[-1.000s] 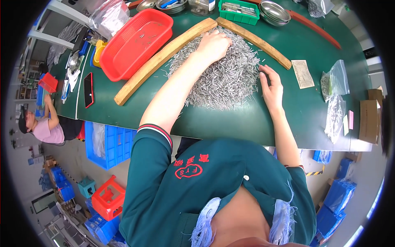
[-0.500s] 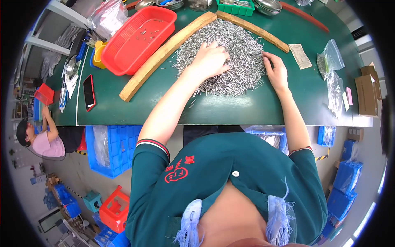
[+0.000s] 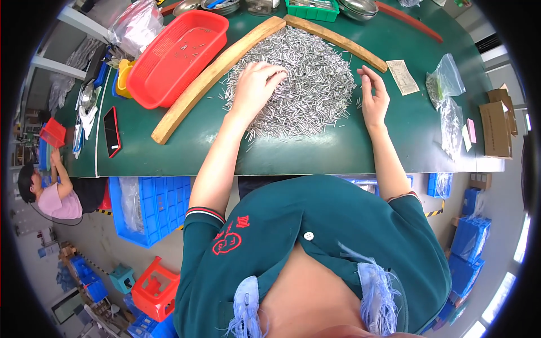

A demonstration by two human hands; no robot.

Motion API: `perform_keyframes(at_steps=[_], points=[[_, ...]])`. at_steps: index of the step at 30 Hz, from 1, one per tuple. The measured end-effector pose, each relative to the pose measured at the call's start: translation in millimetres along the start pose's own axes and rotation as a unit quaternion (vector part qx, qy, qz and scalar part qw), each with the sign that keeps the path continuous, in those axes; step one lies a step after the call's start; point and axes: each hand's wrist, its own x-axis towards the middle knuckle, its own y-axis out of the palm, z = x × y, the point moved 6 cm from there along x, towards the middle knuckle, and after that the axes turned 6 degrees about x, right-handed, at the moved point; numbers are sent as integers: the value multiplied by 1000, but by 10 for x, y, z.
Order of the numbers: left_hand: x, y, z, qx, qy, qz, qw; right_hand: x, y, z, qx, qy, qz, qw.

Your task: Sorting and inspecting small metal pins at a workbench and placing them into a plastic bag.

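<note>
A wide heap of small silvery metal pins point(image 3: 307, 84) lies spread on the green table. Over its left part is my left hand point(image 3: 255, 90), thumb and fingertips drawn together; whatever may be between them is too small to make out. Beside the heap's right edge, my right hand point(image 3: 374, 98) has its fingers loosely bent and apart, and nothing shows in it. A few loose pins lie close to its thumb side. Two wooden bars, a longer left one point(image 3: 217, 81) and a shorter right one point(image 3: 338, 42), meet in a corner behind the heap.
Left of the long bar stands a red plastic basket point(image 3: 152, 93) with a few pins inside. A phone point(image 3: 112, 132) lies farther left. To the right are a paper slip point(image 3: 403, 77) and clear plastic bags point(image 3: 451, 121). Another person point(image 3: 59, 197) works at far left.
My left hand has moved left across the heap, and its spread fingers have drawn together. My right hand has shifted slightly away from the heap's edge. The whole view has shifted a little.
</note>
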Motion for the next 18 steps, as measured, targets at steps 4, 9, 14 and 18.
perform_keyframes(at_steps=[4, 9, 14, 18], points=[[213, 146, -89, 27, 14, 26, 999, 143, 237, 141, 257, 94, -5, 962], [334, 158, -222, 8, 0, 15, 1000, 311, 684, 414, 307, 215, 121, 919], [301, 62, -283, -145, 3, -73, 987, 95, 785, 311, 284, 315, 174, 889], [235, 53, -351, -192, -25, -35, 980, -36, 815, 366, 277, 347, 226, 867]])
